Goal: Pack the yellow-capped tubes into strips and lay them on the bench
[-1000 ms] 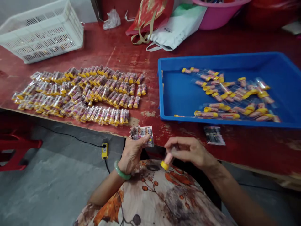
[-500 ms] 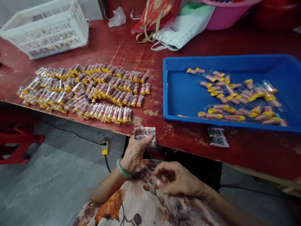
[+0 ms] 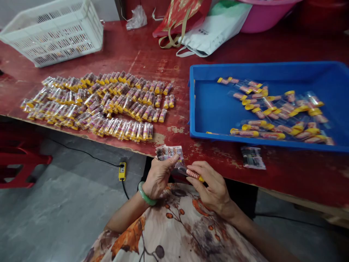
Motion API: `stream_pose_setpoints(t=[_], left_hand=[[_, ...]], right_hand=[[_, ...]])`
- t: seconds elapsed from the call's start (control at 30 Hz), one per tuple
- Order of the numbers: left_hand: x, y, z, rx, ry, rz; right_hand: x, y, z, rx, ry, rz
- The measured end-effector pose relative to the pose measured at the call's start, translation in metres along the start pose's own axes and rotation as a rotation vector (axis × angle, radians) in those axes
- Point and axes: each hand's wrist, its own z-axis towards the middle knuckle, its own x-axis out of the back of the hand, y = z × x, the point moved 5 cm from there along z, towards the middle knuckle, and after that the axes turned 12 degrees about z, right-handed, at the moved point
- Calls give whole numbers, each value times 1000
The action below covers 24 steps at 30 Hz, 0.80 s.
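My left hand (image 3: 160, 173), with a green bangle at its wrist, is closed on a small fan of printed packets (image 3: 169, 151) in clear wrap. Between the fingers of my right hand (image 3: 211, 185) is a clear tube (image 3: 193, 173) with a yellow cap and small pinkish pieces inside. The tube's clear end points at my left hand, close to the packets; whether it touches them I cannot tell. Both hands are above my lap, at the table's front edge. Many similar yellow-capped tubes (image 3: 117, 98) lie in rows on the table to the left.
A blue tray (image 3: 212, 103) on the right holds several loose tubes, with a stack of packets (image 3: 253, 158) before it. At the back are a white crate (image 3: 62, 40), a red bag (image 3: 181, 18), a white bag (image 3: 209, 34) and a pink basin (image 3: 267, 18). A red stool (image 3: 24, 156) stands left.
My right hand has risen from my lap towards my left hand, and the tube now shows in its fingers. My left hand keeps its hold on the packets, which are fanned a little wider.
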Motion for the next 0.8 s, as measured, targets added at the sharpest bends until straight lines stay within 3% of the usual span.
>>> stream_pose_setpoints(t=[0.1,0.33,0.53,0.8], left_hand=[[2,-3,1,35,13,-22],[7,-5,-1,62,86,18],[6,-3,-3,14,129,-4],[1,-6,-3,2,91,-43]], right_hand=[[2,-2,0,37,12,-38],[4,1,-2,-59,26,8],[1,-4,-6,22,12,-6],[-3,-7,-10,111,-1,-102]])
